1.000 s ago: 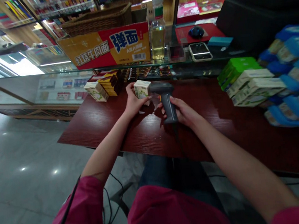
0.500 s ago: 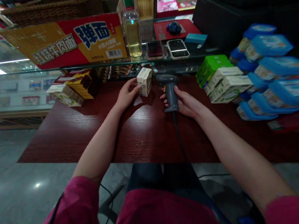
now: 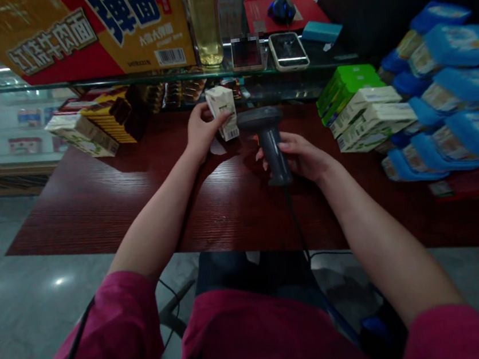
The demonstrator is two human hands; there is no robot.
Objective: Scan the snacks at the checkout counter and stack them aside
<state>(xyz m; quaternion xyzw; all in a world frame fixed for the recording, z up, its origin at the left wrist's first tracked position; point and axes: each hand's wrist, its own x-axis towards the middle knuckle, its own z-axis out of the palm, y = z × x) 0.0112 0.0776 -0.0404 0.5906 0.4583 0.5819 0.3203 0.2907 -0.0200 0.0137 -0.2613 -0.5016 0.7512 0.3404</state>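
Note:
Between the thumb and fingers of my left hand [image 3: 204,127] is a small white carton [image 3: 224,114], held slightly tilted near the back of the dark red-brown table [image 3: 148,213]. My right hand [image 3: 304,153] is wrapped around the handle of a grey barcode scanner [image 3: 273,147], its head pointing toward the carton. A black cable runs from the scanner's base down over the table's front edge. The scanner hides part of my right fingers.
Yellow packs [image 3: 120,113] and a white-green box [image 3: 82,134] stand left. At right are a green pack [image 3: 348,86], pale cartons [image 3: 375,123] and several blue-lidded containers [image 3: 450,92]. A glass shelf behind bears a noodle box [image 3: 137,38], bottle [image 3: 206,25], phone [image 3: 288,51] and mouse [image 3: 281,10].
The white carton has turned and tilted in my left hand, with the thumb now across its face. The scanner's head has swung left toward it. The view has tipped downward.

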